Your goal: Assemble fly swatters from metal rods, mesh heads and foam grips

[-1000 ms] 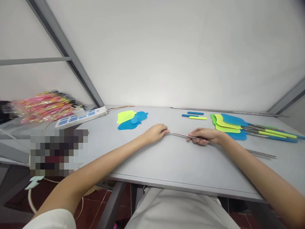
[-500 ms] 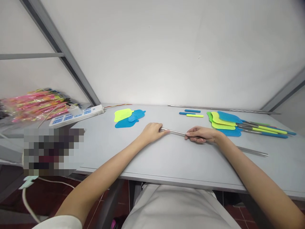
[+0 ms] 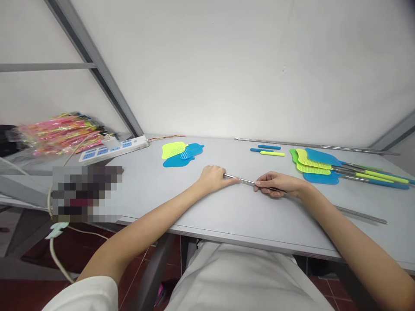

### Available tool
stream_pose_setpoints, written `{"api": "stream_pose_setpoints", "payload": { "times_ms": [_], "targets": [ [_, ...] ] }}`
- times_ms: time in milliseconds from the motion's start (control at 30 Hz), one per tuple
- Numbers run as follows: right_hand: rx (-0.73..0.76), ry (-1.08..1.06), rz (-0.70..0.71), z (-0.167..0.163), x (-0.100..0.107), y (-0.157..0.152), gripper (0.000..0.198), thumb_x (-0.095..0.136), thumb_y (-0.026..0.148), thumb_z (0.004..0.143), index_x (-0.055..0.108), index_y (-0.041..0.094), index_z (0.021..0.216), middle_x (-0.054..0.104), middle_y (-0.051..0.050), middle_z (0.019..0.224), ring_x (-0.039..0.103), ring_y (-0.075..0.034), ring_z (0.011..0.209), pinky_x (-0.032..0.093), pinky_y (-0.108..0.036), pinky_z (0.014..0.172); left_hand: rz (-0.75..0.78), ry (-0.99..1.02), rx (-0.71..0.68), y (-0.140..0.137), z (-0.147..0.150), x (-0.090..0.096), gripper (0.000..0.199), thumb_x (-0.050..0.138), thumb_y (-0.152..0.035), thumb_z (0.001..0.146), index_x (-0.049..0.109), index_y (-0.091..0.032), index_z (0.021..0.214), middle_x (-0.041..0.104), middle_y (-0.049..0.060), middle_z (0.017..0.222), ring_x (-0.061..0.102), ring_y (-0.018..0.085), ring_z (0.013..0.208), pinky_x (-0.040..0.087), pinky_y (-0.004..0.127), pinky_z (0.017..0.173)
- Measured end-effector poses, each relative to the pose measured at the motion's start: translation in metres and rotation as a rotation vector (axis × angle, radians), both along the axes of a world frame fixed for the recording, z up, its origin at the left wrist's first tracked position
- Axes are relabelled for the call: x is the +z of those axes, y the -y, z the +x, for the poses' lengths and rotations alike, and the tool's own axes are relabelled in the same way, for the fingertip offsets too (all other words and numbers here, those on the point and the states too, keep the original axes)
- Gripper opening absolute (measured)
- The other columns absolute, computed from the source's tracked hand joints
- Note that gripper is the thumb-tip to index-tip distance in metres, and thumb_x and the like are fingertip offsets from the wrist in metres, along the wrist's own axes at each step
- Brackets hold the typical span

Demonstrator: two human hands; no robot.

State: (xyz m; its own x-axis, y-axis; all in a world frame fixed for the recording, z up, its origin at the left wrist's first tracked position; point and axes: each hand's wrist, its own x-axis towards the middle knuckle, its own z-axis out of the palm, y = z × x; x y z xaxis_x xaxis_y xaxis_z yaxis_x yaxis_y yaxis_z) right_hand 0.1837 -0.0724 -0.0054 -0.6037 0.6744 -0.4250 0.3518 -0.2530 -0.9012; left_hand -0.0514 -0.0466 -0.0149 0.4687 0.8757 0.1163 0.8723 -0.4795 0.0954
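Note:
A thin metal rod [image 3: 247, 181] lies low over the grey table, running between my hands and out past my right forearm. My left hand [image 3: 212, 178] is wrapped round its left end, thumb stretched along it. Farther right, the fingers of my right hand [image 3: 275, 183] pinch the same rod. Part of it is hidden by my right hand and forearm. Beyond my left hand lie a yellow fly swatter head [image 3: 173, 149] and two blue swatter heads [image 3: 177, 161]. Two blue handle grips [image 3: 269, 147] and a yellow handle grip [image 3: 272, 153] lie behind my right hand.
Several fly swatters [image 3: 319, 159] with rods and grips are piled at the right. Long metal rods [image 3: 311, 146] lie along the back wall. On the left are a white power strip [image 3: 118, 150] with cables and plastic-wrapped bundles [image 3: 61, 131]. A blurred patch covers something nearby.
The camera view has shifted, so the table and its things sit farther right in the picture. Both hands keep their hold on the rod; my left thumb reaches slightly farther along it.

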Motion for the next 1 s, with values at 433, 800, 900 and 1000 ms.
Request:
{"api": "stream_pose_setpoints", "payload": {
  "times_ms": [433,800,900,1000],
  "targets": [
    [0.0,0.04,0.013,-0.003,0.0,-0.001,0.03,0.054,0.038,0.071,0.059,0.009,0.077,0.037,0.006,0.046,0.026,-0.001,0.031,0.015,-0.019,0.032,-0.059,0.053,0.061,0.01,0.005,0.0,0.064,0.022,-0.07,0.066,0.056,-0.019,0.051,0.057,0.007,0.051,0.055,0.021,0.056,0.026,0.027,0.046],
    [0.017,0.063,0.03,-0.001,0.0,-0.003,0.032,0.054,0.04,0.071,0.059,0.009,0.077,0.037,0.006,0.045,0.027,-0.001,0.031,0.015,-0.019,0.032,-0.06,0.077,-0.038,0.016,0.007,-0.001,0.041,0.028,-0.056,0.076,0.053,-0.023,0.084,0.059,0.001,0.064,0.055,0.02,0.065,0.028,0.027,0.051],
    [0.018,0.052,0.021,-0.001,0.0,-0.002,0.032,0.053,0.04,0.071,0.059,0.01,0.078,0.038,0.006,0.047,0.027,-0.001,0.03,0.016,-0.019,0.032,-0.062,0.074,-0.038,0.015,0.007,0.0,0.041,0.029,-0.056,0.075,0.053,-0.023,0.08,0.059,0.001,0.065,0.055,0.019,0.065,0.028,0.027,0.051],
    [0.01,0.036,0.02,-0.002,0.0,0.0,0.033,0.052,0.041,0.071,0.058,0.01,0.08,0.039,0.005,0.049,0.028,-0.001,0.03,0.017,-0.019,0.032,-0.072,0.101,-0.055,0.009,0.005,0.003,0.046,0.03,-0.061,0.072,0.054,-0.022,0.076,0.058,0.001,0.064,0.054,0.018,0.063,0.029,0.026,0.05]
  ]
}}
